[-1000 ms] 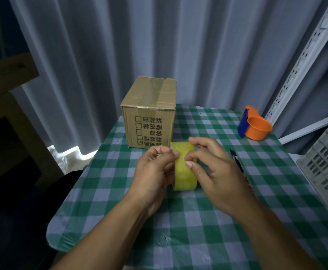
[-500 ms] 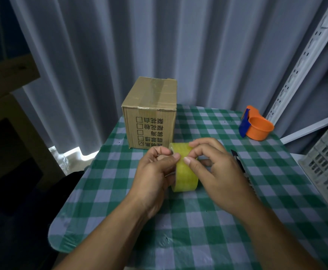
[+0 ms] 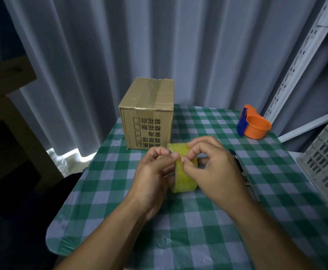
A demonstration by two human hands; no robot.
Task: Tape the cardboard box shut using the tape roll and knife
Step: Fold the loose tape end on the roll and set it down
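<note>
1. Curtain [image 3: 120,55]: pale grey, pleated, fills the background; a perforated metal rail [image 3: 299,61] runs up the right side.
2. Table [image 3: 276,221]: covered in green-and-white check cloth. Risk: the cloth may slide or bunch if the tape is yanked hard against it.
3. Crate [image 3: 327,162]: grey plastic lattice at the right edge, apart from the work.
4. Box [image 3: 147,114]: cardboard, upright at the far left of the table, printed side facing the camera. A strip of tape appears to lie on its top already; whether the flaps are fully sealed I cannot tell. Risk: it stands near the table's far edge, so pressing tape down could push it off.
5. Dispenser [image 3: 253,124]: orange with a blue blade guard, far right, untouched.
6. Left hand [image 3: 155,176]: closed around the roll, thumb and forefinger pinched at its upper rim.
7. Right hand [image 3: 214,168]: closed on the roll from the other side, fingertips picking at the surface, apparently seeking the free end. Risk: a nail may split the film so that it peels in a sliver.
8. Roll [image 3: 182,176]: yellowish clear tape, held on edge between both hands, just in front of the box.
9. Knife [image 3: 237,162]: dark, mostly hidden behind the right hand. Risk: the wrist could brush it; blade state cannot be seen.
</note>
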